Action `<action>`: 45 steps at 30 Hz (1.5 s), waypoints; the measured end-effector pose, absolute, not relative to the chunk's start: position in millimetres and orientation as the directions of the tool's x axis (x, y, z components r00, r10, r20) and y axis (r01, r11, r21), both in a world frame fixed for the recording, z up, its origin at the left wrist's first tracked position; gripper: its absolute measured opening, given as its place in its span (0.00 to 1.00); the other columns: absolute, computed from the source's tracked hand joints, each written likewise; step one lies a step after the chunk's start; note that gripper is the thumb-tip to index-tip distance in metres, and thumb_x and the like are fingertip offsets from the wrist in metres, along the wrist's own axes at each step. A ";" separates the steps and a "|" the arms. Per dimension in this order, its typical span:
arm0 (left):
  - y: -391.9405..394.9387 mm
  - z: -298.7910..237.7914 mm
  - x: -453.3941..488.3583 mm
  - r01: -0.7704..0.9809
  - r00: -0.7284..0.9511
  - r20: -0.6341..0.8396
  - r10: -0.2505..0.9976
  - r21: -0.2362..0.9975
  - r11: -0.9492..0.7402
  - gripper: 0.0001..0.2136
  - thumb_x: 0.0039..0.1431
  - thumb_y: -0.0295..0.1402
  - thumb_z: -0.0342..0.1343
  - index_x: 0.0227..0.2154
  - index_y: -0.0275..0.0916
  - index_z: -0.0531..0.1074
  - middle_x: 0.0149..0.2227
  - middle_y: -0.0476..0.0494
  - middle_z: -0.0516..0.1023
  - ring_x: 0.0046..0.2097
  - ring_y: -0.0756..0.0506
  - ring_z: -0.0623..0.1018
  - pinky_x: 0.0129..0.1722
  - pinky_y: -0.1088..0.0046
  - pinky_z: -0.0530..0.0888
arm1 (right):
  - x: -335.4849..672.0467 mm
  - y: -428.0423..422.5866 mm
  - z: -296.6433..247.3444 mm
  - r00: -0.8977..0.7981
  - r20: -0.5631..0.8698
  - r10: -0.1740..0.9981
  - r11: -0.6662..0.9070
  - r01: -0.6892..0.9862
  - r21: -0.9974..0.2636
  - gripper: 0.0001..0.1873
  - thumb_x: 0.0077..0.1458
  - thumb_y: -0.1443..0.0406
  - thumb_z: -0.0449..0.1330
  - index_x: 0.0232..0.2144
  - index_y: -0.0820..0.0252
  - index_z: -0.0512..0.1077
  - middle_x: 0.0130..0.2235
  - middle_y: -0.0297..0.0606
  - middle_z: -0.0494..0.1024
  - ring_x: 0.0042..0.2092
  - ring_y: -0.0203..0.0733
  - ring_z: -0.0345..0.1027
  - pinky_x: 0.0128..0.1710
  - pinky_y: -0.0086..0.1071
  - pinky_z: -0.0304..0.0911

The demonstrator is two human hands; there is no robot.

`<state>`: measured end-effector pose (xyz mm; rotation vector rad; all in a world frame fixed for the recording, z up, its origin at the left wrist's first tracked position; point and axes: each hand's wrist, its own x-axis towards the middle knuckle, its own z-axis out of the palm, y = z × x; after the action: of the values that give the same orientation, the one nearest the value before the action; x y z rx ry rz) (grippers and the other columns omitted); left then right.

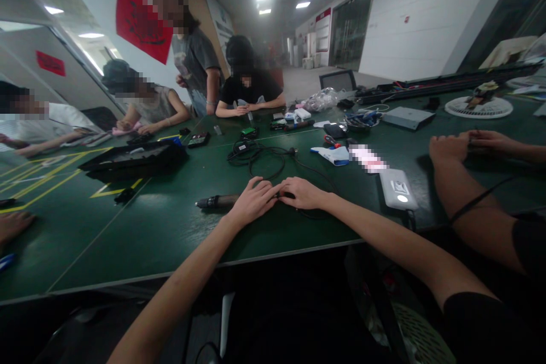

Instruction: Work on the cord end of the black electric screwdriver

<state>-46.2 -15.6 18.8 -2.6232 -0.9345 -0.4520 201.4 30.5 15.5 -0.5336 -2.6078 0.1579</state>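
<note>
Green tabletop (166, 239): spreading beneath.
Electric screwdriver (214, 202): lying partly hidden by the left hand (255, 203).
Right hand (303, 193): meeting left fingertips; whether either is pinching, cannot tell.

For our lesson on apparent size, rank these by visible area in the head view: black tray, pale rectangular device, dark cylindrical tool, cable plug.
1. Black tray
2. Pale rectangular device
3. Dark cylindrical tool, visible part only; the left hand partly hides it, so its full size is unsure
4. Cable plug

Our left hand (255, 202) points toward one o'clock, our right hand (302, 193) toward ten; their bent fingers (269, 193) apparently touch.
</note>
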 end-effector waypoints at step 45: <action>-15.9 25.0 -45.4 0.619 0.766 0.374 0.523 -0.213 -0.756 0.27 0.73 0.33 0.49 0.72 0.45 0.56 0.50 0.42 0.79 0.57 0.41 0.74 0.64 0.55 0.65 | 201.1 30.6 15.6 -0.807 0.421 0.415 0.910 0.365 -0.197 0.07 0.66 0.64 0.62 0.43 0.62 0.78 0.42 0.43 0.78 0.44 0.46 0.70 0.48 0.38 0.62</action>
<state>-45.4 -15.9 25.0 -2.6371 -0.8795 -0.4199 201.1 30.6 15.6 -0.5640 -2.6066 0.1465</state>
